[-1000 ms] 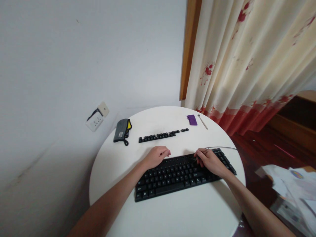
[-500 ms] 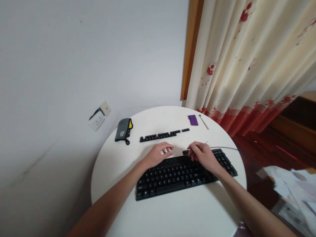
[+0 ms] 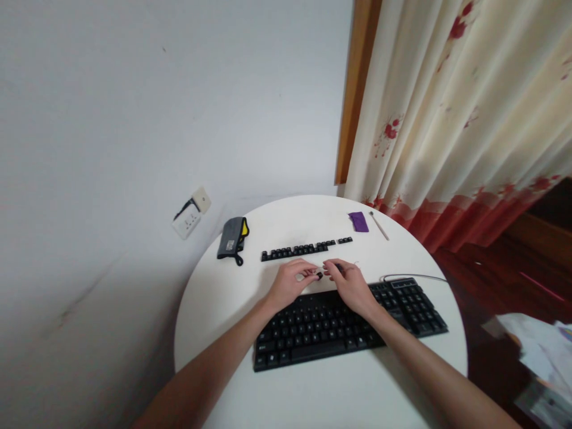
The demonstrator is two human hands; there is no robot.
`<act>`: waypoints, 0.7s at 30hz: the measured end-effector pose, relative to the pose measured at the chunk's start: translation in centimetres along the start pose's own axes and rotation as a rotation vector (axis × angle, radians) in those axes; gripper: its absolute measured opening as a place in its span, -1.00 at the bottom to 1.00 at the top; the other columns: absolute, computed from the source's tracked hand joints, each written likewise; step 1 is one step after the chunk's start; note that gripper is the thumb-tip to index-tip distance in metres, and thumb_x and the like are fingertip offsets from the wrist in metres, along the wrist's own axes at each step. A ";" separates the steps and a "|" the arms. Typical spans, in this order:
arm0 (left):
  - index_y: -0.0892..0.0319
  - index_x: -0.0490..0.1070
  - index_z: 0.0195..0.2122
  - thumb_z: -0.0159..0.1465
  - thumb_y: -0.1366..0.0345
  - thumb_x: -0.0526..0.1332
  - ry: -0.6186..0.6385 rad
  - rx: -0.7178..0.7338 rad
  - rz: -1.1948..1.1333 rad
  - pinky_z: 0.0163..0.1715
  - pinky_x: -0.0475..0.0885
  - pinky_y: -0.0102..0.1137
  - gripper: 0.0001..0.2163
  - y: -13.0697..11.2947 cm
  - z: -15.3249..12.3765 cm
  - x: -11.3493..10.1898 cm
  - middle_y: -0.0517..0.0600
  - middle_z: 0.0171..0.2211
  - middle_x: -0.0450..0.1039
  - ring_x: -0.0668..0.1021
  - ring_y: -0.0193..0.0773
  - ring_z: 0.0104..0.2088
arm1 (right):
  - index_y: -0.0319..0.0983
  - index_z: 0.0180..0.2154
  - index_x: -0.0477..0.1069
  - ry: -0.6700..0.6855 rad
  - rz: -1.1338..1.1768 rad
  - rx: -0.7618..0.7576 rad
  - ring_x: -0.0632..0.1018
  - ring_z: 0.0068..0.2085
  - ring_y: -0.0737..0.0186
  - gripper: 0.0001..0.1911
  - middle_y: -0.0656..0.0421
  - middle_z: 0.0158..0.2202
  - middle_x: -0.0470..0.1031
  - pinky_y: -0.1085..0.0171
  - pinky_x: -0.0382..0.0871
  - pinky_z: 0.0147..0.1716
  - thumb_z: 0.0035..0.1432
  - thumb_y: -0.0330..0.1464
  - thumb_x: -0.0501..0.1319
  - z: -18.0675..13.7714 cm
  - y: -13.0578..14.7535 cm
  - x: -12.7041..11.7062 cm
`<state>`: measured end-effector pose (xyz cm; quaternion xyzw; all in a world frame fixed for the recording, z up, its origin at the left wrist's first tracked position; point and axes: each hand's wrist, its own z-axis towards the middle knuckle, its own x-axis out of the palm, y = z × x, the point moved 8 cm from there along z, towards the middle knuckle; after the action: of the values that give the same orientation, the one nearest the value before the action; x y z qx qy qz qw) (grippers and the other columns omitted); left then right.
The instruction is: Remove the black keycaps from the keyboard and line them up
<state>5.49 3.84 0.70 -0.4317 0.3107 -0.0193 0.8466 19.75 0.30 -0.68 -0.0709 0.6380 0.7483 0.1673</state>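
Keycap (image 3: 319,275), small and black, is sitting where my two hands are meeting. My left hand (image 3: 290,285) is pinching it at the fingertips. My right hand (image 3: 351,285) is bunching its fingers against it, but I cannot tell whether they are gripping it. The keyboard (image 3: 348,325) is lying on the worktop (image 3: 322,393) under both wrists, and a row of loose keycaps (image 3: 306,249) is lying just beyond the hands.

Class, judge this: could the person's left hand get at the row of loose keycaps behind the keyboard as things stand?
Probably yes. The left hand hovers just short of the keycap row, with only bare table between; its fingers do seem busy with a small dark piece.
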 end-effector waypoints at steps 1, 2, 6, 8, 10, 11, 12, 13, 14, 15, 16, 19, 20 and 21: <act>0.20 0.54 -0.20 0.22 0.21 0.29 0.025 -0.004 0.002 -0.24 0.48 -0.35 -0.79 0.1 0.0 0.2 0.05 -0.30 0.52 0.54 -0.26 -0.32 | -0.28 -0.20 0.52 0.015 0.014 0.023 0.57 -0.29 0.16 -0.60 0.05 -0.29 0.58 0.24 0.42 -0.25 0.25 -0.13 0.06 0.1 -0.6 0.1; 0.20 0.54 -0.20 0.22 0.21 0.29 0.049 -0.010 0.008 -0.24 0.48 -0.36 -0.80 0.2 0.1 0.4 0.04 -0.30 0.51 0.54 -0.26 -0.31 | -0.29 -0.22 0.52 0.025 0.023 0.045 0.57 -0.31 0.16 -0.59 0.05 -0.32 0.58 0.24 0.42 -0.27 0.24 -0.14 0.06 0.2 -1.2 0.1; 0.19 0.54 -0.26 0.28 0.25 0.21 0.062 -0.067 0.082 -0.27 0.45 -0.38 -0.84 1.5 0.5 -0.2 0.03 -0.30 0.50 0.52 -0.26 -0.29 | -0.31 -0.35 0.53 -0.017 0.030 0.103 0.57 -0.30 0.14 -0.61 0.03 -0.38 0.58 0.22 0.41 -0.22 0.23 -0.20 0.04 0.8 -2.8 -1.4; 0.19 0.53 -0.22 0.29 0.28 0.18 0.044 -0.092 0.112 -0.30 0.45 -0.40 -0.84 2.2 0.6 -0.8 0.04 -0.27 0.49 0.52 -0.26 -0.29 | -0.30 -0.32 0.52 -0.081 0.050 0.085 0.56 -0.25 0.14 -0.63 0.03 -0.34 0.59 0.20 0.39 -0.15 0.23 -0.22 0.03 1.2 -2.9 -2.8; 0.16 0.51 -0.13 0.28 0.31 0.18 0.083 -0.083 0.119 -0.30 0.46 -0.40 -0.82 2.5 0.5 -0.6 0.04 -0.19 0.47 0.51 -0.28 -0.28 | -0.29 -0.24 0.49 -0.131 0.075 0.066 0.56 -0.22 0.14 -0.64 0.05 -0.34 0.58 0.19 0.37 -0.13 0.23 -0.22 0.01 1.4 -2.8 -4.1; 0.14 0.50 -0.09 0.27 0.32 0.19 0.125 -0.068 0.119 -0.27 0.46 -0.39 -0.80 2.4 0.3 -0.2 0.04 -0.16 0.46 0.51 -0.28 -0.27 | -0.29 -0.22 0.48 -0.139 0.081 0.065 0.55 -0.25 0.15 -0.64 0.06 -0.36 0.58 0.20 0.38 -0.16 0.23 -0.22 0.01 1.5 -2.8 -4.4; 0.12 0.49 -0.07 0.26 0.32 0.20 0.173 -0.052 0.120 -0.24 0.46 -0.38 -0.78 2.3 0.1 0.4 0.04 -0.14 0.45 0.51 -0.28 -0.26 | -0.29 -0.21 0.47 -0.136 0.079 0.067 0.55 -0.28 0.16 -0.64 0.07 -0.39 0.57 0.20 0.38 -0.19 0.24 -0.22 0.00 1.5 -2.7 -4.6; 0.11 0.49 -0.06 0.26 0.32 0.21 0.219 -0.042 0.121 -0.21 0.45 -0.37 -0.77 2.1 -0.1 0.9 0.03 -0.13 0.45 0.51 -0.27 -0.25 | -0.29 -0.21 0.46 -0.127 0.069 0.066 0.54 -0.31 0.17 -0.64 0.09 -0.42 0.55 0.22 0.38 -0.22 0.24 -0.22 -0.01 1.5 -2.6 -4.6; 0.11 0.50 -0.07 0.25 0.32 0.22 0.258 -0.037 0.124 -0.19 0.45 -0.36 -0.77 2.0 -0.3 1.5 0.03 -0.14 0.46 0.51 -0.26 -0.24 | -0.29 -0.21 0.46 -0.119 0.056 0.062 0.53 -0.34 0.18 -0.64 0.11 -0.45 0.54 0.23 0.38 -0.25 0.24 -0.23 -0.01 1.4 -2.4 -4.5; 0.11 0.50 -0.07 0.25 0.31 0.22 0.291 -0.038 0.126 -0.19 0.44 -0.36 -0.78 1.9 -0.5 1.9 0.03 -0.16 0.47 0.51 -0.25 -0.23 | -0.28 -0.21 0.46 -0.112 0.041 0.056 0.52 -0.36 0.19 -0.65 0.12 -0.46 0.53 0.24 0.37 -0.27 0.24 -0.23 -0.02 1.3 -2.3 -4.4; 0.11 0.51 -0.08 0.26 0.30 0.22 0.316 -0.044 0.128 -0.19 0.43 -0.37 -0.78 1.8 -0.6 2.3 0.03 -0.18 0.47 0.51 -0.25 -0.23 | -0.28 -0.21 0.46 -0.107 0.024 0.051 0.52 -0.38 0.20 -0.66 0.14 -0.48 0.52 0.25 0.36 -0.28 0.23 -0.24 -0.02 1.1 -2.1 -4.2; 0.10 0.53 -0.11 0.27 0.30 0.21 0.378 -0.050 0.126 -0.20 0.41 -0.39 -0.80 1.6 -0.8 2.8 0.02 -0.22 0.49 0.51 -0.25 -0.26 | -0.28 -0.23 0.46 -0.087 -0.013 0.043 0.50 -0.40 0.22 -0.66 0.16 -0.50 0.49 0.27 0.34 -0.31 0.24 -0.26 -0.03 0.9 -1.7 -3.6; 0.10 0.54 -0.12 0.27 0.31 0.20 0.398 -0.044 0.123 -0.20 0.41 -0.39 -0.81 1.5 -0.8 2.9 0.01 -0.24 0.49 0.52 -0.25 -0.26 | -0.28 -0.24 0.45 -0.080 -0.019 0.039 0.49 -0.40 0.22 -0.66 0.16 -0.50 0.49 0.27 0.33 -0.32 0.24 -0.26 -0.03 0.8 -1.7 -3.5; 0.10 0.54 -0.13 0.27 0.31 0.20 0.417 -0.036 0.119 -0.19 0.40 -0.39 -0.82 1.4 -0.8 3.0 0.01 -0.25 0.50 0.52 -0.25 -0.27 | -0.28 -0.24 0.45 -0.076 -0.023 0.034 0.49 -0.40 0.23 -0.66 0.16 -0.50 0.48 0.27 0.33 -0.32 0.25 -0.26 -0.04 0.8 -1.7 -3.3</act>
<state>7.09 3.22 -2.20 -0.4144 0.5042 -0.0524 0.7558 23.52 0.73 -1.02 -0.0470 0.6429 0.7376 0.2013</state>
